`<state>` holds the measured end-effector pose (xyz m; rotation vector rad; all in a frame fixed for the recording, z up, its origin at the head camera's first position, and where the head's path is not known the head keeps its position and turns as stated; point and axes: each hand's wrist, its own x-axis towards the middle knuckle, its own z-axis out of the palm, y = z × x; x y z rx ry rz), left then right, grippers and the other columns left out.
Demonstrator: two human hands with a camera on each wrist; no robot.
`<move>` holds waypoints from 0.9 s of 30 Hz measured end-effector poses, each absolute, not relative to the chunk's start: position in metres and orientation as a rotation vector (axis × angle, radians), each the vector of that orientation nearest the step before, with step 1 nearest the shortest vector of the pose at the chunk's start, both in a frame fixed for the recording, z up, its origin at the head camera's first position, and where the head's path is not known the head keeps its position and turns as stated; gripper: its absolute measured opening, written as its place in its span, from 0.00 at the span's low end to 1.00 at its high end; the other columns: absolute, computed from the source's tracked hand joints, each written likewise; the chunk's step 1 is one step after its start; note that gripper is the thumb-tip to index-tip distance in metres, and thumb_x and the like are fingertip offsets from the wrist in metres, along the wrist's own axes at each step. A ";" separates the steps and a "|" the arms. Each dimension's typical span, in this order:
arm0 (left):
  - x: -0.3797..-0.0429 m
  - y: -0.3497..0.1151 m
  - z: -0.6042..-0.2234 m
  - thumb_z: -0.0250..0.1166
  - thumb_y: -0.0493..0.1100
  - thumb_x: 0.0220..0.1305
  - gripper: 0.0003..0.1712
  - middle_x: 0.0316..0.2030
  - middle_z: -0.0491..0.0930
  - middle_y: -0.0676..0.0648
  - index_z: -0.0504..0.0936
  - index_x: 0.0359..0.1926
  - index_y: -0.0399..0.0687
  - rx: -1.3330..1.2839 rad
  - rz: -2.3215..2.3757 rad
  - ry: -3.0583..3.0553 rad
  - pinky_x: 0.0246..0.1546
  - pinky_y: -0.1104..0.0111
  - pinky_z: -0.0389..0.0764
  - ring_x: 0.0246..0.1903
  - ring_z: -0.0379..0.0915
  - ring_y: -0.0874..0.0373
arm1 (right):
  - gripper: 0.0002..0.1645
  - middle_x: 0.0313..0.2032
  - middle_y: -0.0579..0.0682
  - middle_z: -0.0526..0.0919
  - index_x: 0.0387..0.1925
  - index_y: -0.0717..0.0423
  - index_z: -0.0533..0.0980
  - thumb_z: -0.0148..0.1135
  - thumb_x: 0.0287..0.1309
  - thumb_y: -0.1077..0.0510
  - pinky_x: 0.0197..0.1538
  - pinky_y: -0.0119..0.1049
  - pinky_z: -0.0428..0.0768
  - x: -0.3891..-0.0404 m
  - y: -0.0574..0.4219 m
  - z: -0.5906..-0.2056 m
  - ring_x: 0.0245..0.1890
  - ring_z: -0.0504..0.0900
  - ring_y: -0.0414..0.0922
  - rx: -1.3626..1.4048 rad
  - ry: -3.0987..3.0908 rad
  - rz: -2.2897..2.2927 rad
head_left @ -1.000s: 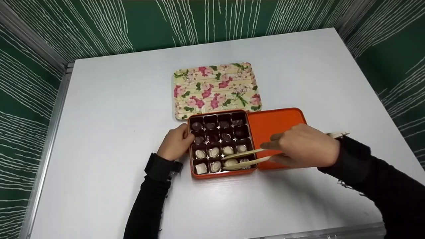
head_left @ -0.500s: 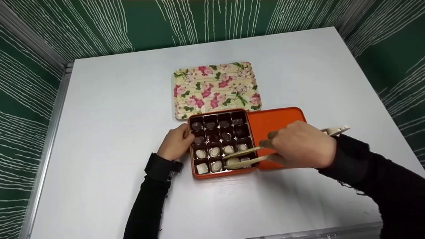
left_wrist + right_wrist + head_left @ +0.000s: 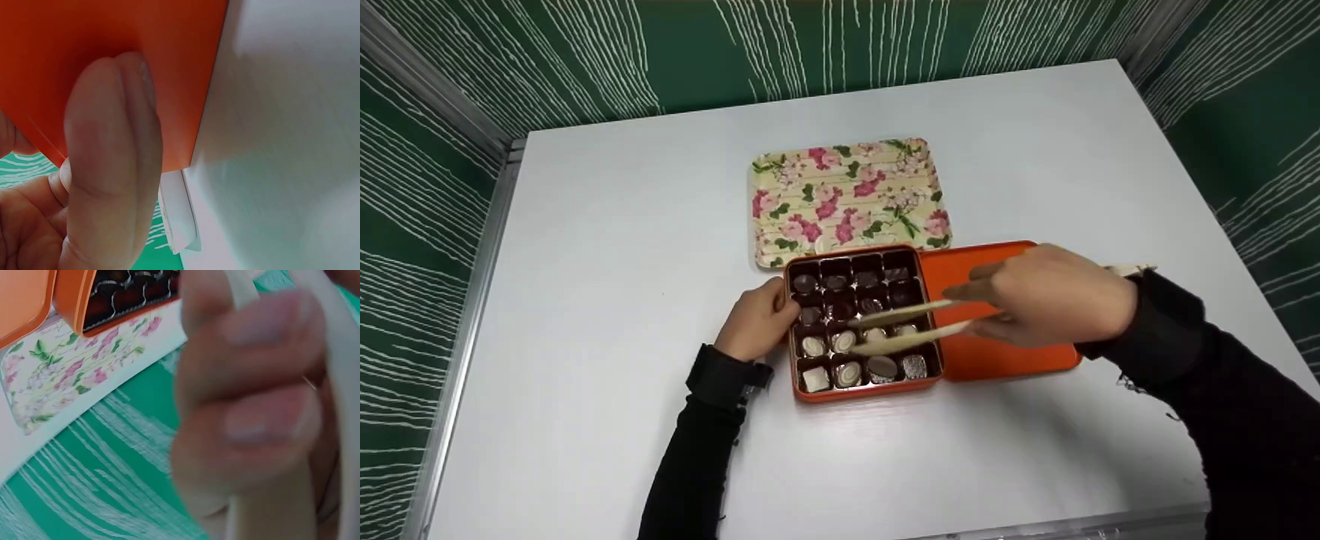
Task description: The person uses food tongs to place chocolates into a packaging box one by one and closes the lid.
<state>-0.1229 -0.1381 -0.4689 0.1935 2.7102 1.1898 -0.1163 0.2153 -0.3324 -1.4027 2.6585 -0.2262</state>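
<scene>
My left hand (image 3: 754,322) grips the left side of a square orange tin (image 3: 870,393), its thumb over the rim. In the left wrist view, fingers (image 3: 107,157) lie against the tin's orange wall. Inside are rows of chocolates in a dark divided insert, dark ones at the back and white ones (image 3: 814,346) mostly toward the front. My right hand (image 3: 1054,296) holds cream-coloured tongs (image 3: 896,345), their two arms spread apart. The tong tips hover above the tin's middle rows, and nothing shows held between them. A brown oval chocolate (image 3: 881,367) sits in the front row.
The tin's orange lid (image 3: 997,360) lies flat against its right side, partly beneath my right hand. Behind the tin is a floral tray (image 3: 840,195). All stand on a white table (image 3: 622,262) with green, white-streaked walls (image 3: 697,60) around it.
My right hand has lifted the tongs up and back, from the front row to over the middle rows. The front-row oval chocolate is now uncovered. The left hand keeps its place.
</scene>
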 end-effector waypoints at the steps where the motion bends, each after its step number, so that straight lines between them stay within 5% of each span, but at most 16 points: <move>1: -0.123 -0.138 -0.469 0.56 0.41 0.67 0.09 0.20 0.64 0.53 0.67 0.29 0.50 0.193 1.188 2.710 0.27 0.65 0.63 0.22 0.63 0.56 | 0.25 0.37 0.50 0.86 0.57 0.56 0.83 0.73 0.60 0.51 0.25 0.34 0.72 -0.123 0.216 -0.333 0.17 0.73 0.36 -1.384 2.685 -0.255; 8: -0.123 -0.138 -0.470 0.57 0.41 0.67 0.09 0.20 0.65 0.54 0.68 0.29 0.50 0.178 1.193 2.690 0.26 0.65 0.64 0.22 0.64 0.57 | 0.25 0.27 0.50 0.78 0.59 0.59 0.81 0.69 0.63 0.55 0.25 0.42 0.70 -0.181 0.220 -0.355 0.20 0.72 0.42 -1.138 2.907 -0.302; 15: -0.123 -0.138 -0.471 0.58 0.41 0.67 0.09 0.20 0.64 0.54 0.68 0.29 0.50 0.183 1.202 2.680 0.26 0.65 0.64 0.22 0.63 0.57 | 0.25 0.39 0.58 0.86 0.61 0.59 0.80 0.66 0.66 0.53 0.33 0.49 0.76 -0.221 0.196 -0.383 0.28 0.80 0.49 -1.017 2.815 -0.312; 20: -0.123 -0.138 -0.470 0.58 0.41 0.66 0.09 0.20 0.64 0.54 0.68 0.29 0.51 0.189 1.198 2.687 0.26 0.65 0.64 0.22 0.64 0.57 | 0.26 0.36 0.57 0.87 0.63 0.58 0.79 0.65 0.68 0.51 0.34 0.46 0.72 -0.234 0.173 -0.389 0.26 0.78 0.49 -1.003 2.714 -0.340; 27: -0.125 -0.139 -0.469 0.58 0.42 0.67 0.09 0.21 0.65 0.54 0.69 0.29 0.51 0.184 1.209 2.685 0.26 0.65 0.65 0.22 0.64 0.57 | 0.25 0.51 0.59 0.87 0.60 0.61 0.80 0.63 0.68 0.51 0.48 0.54 0.81 -0.243 0.157 -0.390 0.40 0.86 0.55 -0.937 2.597 -0.346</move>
